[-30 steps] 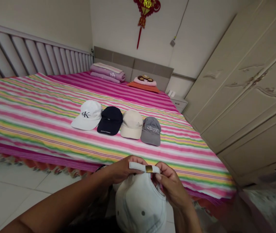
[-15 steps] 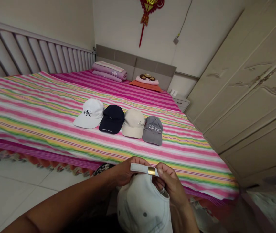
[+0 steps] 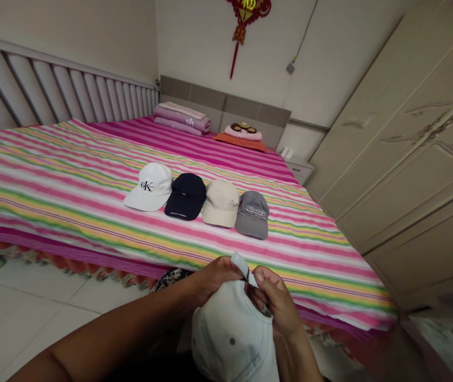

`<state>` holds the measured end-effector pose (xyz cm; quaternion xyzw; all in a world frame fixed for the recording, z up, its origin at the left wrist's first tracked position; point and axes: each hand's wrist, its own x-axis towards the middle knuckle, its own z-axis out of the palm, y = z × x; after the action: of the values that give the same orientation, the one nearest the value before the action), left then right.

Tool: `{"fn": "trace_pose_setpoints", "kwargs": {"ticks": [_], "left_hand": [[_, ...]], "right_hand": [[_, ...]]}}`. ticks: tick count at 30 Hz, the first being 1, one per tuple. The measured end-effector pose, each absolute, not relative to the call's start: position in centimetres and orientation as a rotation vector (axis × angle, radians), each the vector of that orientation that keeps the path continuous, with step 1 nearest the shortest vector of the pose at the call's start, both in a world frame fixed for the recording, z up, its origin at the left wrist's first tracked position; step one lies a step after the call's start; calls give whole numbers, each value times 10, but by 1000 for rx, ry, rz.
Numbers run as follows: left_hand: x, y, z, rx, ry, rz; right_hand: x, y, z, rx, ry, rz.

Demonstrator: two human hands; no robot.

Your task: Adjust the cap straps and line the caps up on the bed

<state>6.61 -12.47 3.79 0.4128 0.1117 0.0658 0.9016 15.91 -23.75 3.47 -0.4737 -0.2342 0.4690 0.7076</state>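
I hold a pale white cap (image 3: 230, 334) low in front of me, its back toward the bed. My left hand (image 3: 215, 276) pinches the cap's back strap (image 3: 243, 265), which sticks up between my fingers. My right hand (image 3: 275, 302) grips the cap's rear edge beside the strap, fingers curled. On the striped bed (image 3: 71, 180) lie a row of caps: a white cap with a black logo (image 3: 149, 187), a navy cap (image 3: 186, 195), a beige cap (image 3: 220, 202) and a grey cap (image 3: 252, 214).
A cream wardrobe (image 3: 409, 159) fills the right side. Folded purple bedding (image 3: 181, 118) and a pink pillow (image 3: 243, 132) lie at the headboard. A small nightstand (image 3: 297, 168) stands in the corner. White tiled floor (image 3: 31, 307) spreads at the left.
The strap lay flat across between my hands with its gold clasp showing; now it is bent upward and the clasp is hidden. My hands sit closer together.
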Motion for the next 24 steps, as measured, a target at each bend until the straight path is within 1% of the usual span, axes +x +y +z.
{"fn": "trace_pose_setpoints", "kwargs": {"ticks": [7, 15, 18, 21, 24], "left_hand": [[64, -116, 34, 855, 267, 164], [67, -112, 26, 835, 253, 190], [66, -110, 29, 838, 227, 182], [64, -105, 34, 809, 208, 252], [62, -103, 38, 785, 250, 289]], "right_hand": [[164, -242, 36, -1152, -585, 990], [159, -236, 39, -976, -430, 866], [162, -235, 38, -875, -355, 859], [174, -237, 35, -780, -221, 838], [185, -240, 31, -796, -167, 827]]}}
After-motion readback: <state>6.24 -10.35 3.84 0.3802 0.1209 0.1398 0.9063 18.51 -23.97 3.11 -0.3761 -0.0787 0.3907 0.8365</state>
